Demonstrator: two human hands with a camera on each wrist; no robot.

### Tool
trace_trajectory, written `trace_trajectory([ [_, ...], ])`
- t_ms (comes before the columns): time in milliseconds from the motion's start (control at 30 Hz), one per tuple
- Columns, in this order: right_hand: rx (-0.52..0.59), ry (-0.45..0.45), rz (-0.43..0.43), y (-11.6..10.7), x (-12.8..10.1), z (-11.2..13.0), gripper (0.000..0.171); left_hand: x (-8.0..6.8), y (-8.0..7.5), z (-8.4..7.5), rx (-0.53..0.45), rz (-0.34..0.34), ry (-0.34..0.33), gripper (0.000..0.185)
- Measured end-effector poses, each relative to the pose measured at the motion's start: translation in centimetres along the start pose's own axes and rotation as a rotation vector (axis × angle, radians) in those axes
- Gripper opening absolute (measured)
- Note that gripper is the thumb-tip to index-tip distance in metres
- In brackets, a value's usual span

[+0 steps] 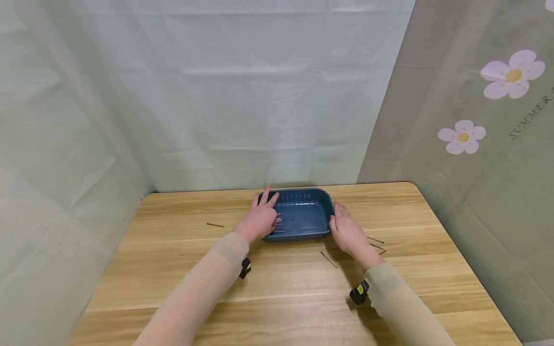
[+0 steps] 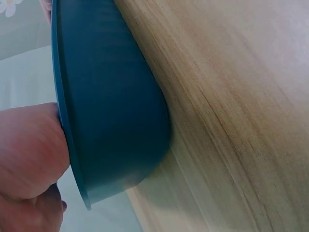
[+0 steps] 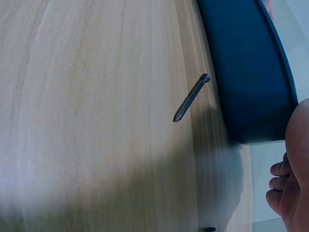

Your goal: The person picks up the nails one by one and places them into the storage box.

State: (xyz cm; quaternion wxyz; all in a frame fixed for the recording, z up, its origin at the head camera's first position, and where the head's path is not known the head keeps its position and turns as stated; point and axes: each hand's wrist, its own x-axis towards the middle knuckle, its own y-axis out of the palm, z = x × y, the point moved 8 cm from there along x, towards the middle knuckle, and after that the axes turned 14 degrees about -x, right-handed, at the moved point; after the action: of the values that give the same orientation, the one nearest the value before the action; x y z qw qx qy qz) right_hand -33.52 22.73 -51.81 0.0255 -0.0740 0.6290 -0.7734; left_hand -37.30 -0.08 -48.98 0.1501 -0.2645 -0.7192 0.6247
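Note:
A dark blue rectangular tray point(image 1: 303, 235) stands near the table's back edge, with several thin nails point(image 1: 279, 225) lying at the left end inside it. My left hand point(image 1: 258, 221) is over that end, three fingers spread across the rim. Its thumb side dips inside beside the nails; I cannot tell whether it pinches one. My right hand point(image 1: 348, 233) lies along the tray's right side, fingers fairly straight and pointing forward. In the right wrist view that hand's thumb side is right at the rim. A single nail point(image 3: 192, 97) rests on the wood in front of the tray.
Another nail point(image 1: 215, 225) lies on the wooden table point(image 1: 173, 269) left of the tray. More nails point(image 1: 375, 239) are beside my right wrist. Pale fabric point(image 1: 268, 96) hangs behind the table and at both sides. Each wrist carries a small black camera point(image 1: 359, 292).

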Motion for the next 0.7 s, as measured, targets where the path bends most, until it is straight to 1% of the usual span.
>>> trace_trajectory([
  [233, -0.006, 0.000, -0.001, 0.04, 0.09, -0.08, 0.061, -0.20, -0.13, 0.25, -0.067, -0.049, 0.005, 0.028],
  [400, -0.007, -0.004, -0.006, -0.01, 0.09, -0.10, 0.061, -0.31, -0.31, 0.38, -0.080, -0.092, 0.015, 0.020],
  [700, -0.005, -0.006, -0.007, 0.12, 0.04, -0.09, 0.061, -0.50, -0.13, 0.75, -0.112, -0.129, 0.009, 0.009],
])
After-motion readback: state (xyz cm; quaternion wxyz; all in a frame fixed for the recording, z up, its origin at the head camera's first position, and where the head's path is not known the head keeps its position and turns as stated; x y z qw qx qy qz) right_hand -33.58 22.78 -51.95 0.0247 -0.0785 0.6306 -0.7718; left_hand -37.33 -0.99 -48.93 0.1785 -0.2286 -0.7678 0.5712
